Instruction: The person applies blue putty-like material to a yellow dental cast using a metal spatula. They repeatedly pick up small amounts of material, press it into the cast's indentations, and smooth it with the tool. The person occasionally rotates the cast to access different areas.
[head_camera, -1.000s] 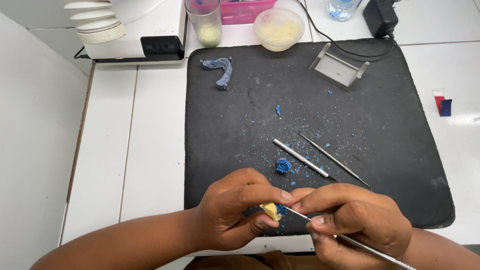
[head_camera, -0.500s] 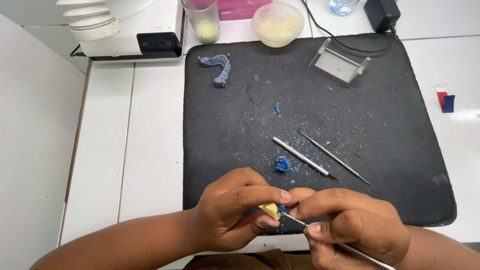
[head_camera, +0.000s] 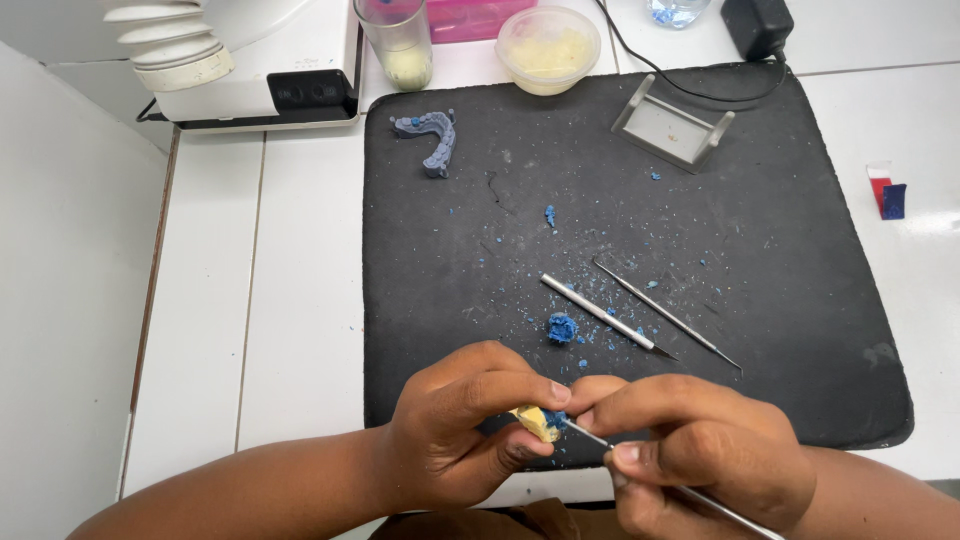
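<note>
From the head view I take the black mat (head_camera: 640, 250) as my landmark; at its near edge my left hand (head_camera: 470, 430) is closed on a small yellow piece (head_camera: 537, 421), pinched between thumb and fingers, with a dab of blue wax (head_camera: 556, 419) on the side facing my other hand; my right hand (head_camera: 700, 455) is closed around a thin metal tool (head_camera: 680, 485), its tip touching that blue dab; I judge the shaping of the wax to be well under way, since blue crumbs (head_camera: 600, 300) lie scattered over the middle of the mat and a blue lump (head_camera: 562, 327) sits just beyond my hands, yet wax is still on the piece, so the work looks unfinished; how much remains I cannot tell, the piece being mostly hidden by my fingers; two more metal instruments (head_camera: 640, 315) lie side by side on the mat, just past the lump, near but not in the way; at the mat's far left corner rests a grey dental arch model (head_camera: 430, 140); at its far edge stands a grey holder (head_camera: 672, 124); beyond the mat, on the white table (head_camera: 250, 300), are a white machine (head_camera: 250, 60), a clear cup (head_camera: 398, 40) and a plastic bowl (head_camera: 548, 48); off the mat's right side lies a small red and blue piece (head_camera: 886, 192); nothing blocks my hands.
</note>
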